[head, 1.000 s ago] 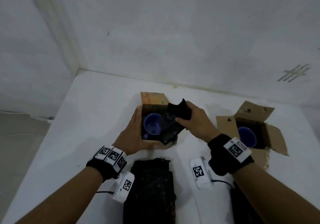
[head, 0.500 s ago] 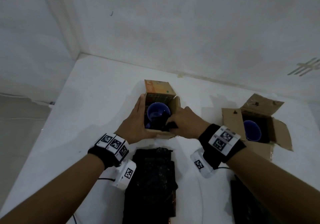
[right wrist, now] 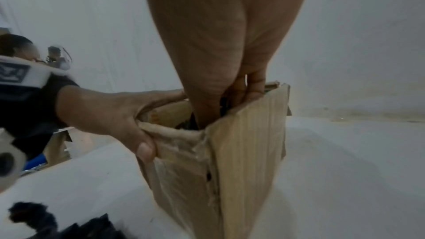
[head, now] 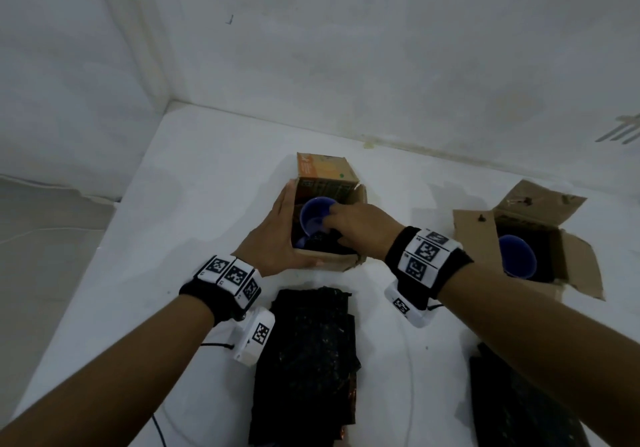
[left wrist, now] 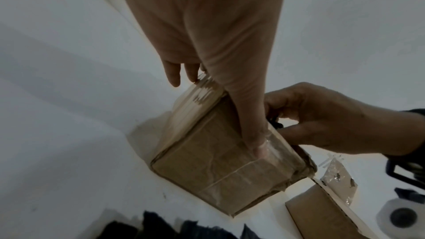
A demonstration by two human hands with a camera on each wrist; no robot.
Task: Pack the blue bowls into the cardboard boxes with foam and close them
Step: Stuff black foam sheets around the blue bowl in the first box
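Note:
An open cardboard box (head: 332, 262) stands mid-table with a blue bowl (head: 313, 219) tilted inside. My left hand (head: 277, 237) holds its near left corner, fingers straight down the left wall and thumb (left wrist: 258, 145) pressed on the near wall. My right hand (head: 356, 228) reaches into the box from the right, its fingers curled on black foam (head: 323, 243) wedged beside the bowl. In the right wrist view the fingertips are hidden inside the box (right wrist: 248, 143). A second open box (head: 478, 235) at the right holds another blue bowl (head: 517, 256) on dark foam.
A stack of black foam sheets (head: 308, 360) lies just in front of the centre box, another stack (head: 519, 408) at the lower right. White walls close the table's far side and left side. A cable (head: 159, 429) trails near my left forearm.
One second ago my right hand held the black foam above the box's right edge. It has since pushed the foam down inside, beside the bowl. My left hand kept its hold.

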